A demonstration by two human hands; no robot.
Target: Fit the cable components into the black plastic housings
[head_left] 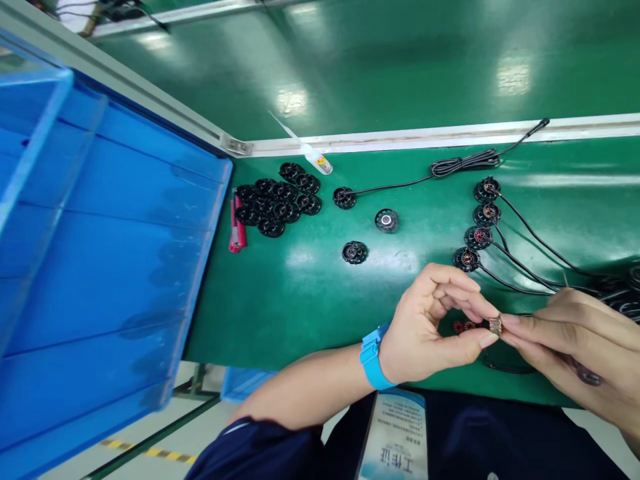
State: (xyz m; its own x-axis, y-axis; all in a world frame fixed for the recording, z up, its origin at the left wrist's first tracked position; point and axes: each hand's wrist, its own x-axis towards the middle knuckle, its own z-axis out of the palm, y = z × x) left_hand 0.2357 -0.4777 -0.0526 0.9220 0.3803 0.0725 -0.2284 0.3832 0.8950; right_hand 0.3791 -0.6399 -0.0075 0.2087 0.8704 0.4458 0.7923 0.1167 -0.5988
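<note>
A small copper-wound motor stator (495,325) is pinched between the thumb and fingers of my left hand (417,327), which wears a blue wrist strap (373,357). From the other side, my right hand (575,337) grips the stator with its fingertips. Something dark with a rounded end (586,375) shows under the right palm, and a thin tip rises above the knuckles; I cannot make out what it is. Just behind the left fingers lie a red-wound stator (459,327) and another copper one. Beyond the hands, several black round motor housings (467,259) with cables stand in a column.
On the green table (300,300) lie loose black housings (355,252), a cluster of housings (280,197), a red utility knife (237,227), a white needle-tip bottle (317,160) and a coiled cable (463,163). A big blue crate (120,247) borders the left; cables (620,287) pile up right.
</note>
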